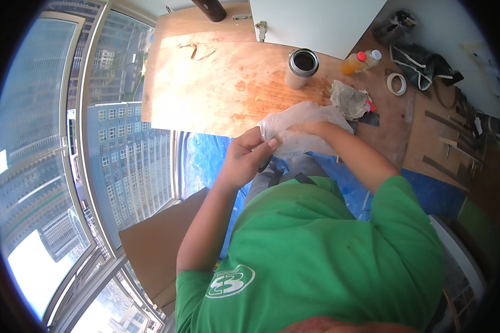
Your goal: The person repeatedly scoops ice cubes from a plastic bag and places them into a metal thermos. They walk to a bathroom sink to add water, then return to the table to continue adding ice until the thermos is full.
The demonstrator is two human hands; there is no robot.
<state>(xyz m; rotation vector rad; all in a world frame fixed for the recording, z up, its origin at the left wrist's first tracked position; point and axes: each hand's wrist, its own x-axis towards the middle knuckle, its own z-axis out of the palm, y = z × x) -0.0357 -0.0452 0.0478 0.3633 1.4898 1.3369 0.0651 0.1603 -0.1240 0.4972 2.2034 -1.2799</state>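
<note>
A thin, whitish translucent plastic bag (pixel 294 115) is held up in front of my body at the table's near edge. My left hand (pixel 249 155) pinches the bag's left end, thumb on top and fingers curled round the bunched plastic. From the right, my right hand (pixel 311 129) reaches into or behind the bag. Its fingers are veiled by the plastic, so their grip does not show. Just beyond the bag stands a wide-mouthed insulated flask (pixel 298 77), its top off and dark inside. A crumpled grey cloth (pixel 347 100) lies right of the bag.
The wooden table (pixel 216 83) carries an orange drink bottle (pixel 352 63), a clear bottle (pixel 369 59), a tape roll (pixel 396 84) and a dark bag (pixel 422 64). A white panel (pixel 311 25) stands behind. Windows (pixel 39 139) line the left; cardboard (pixel 161 244) leans below them. Blue sheeting (pixel 203 161) covers the floor.
</note>
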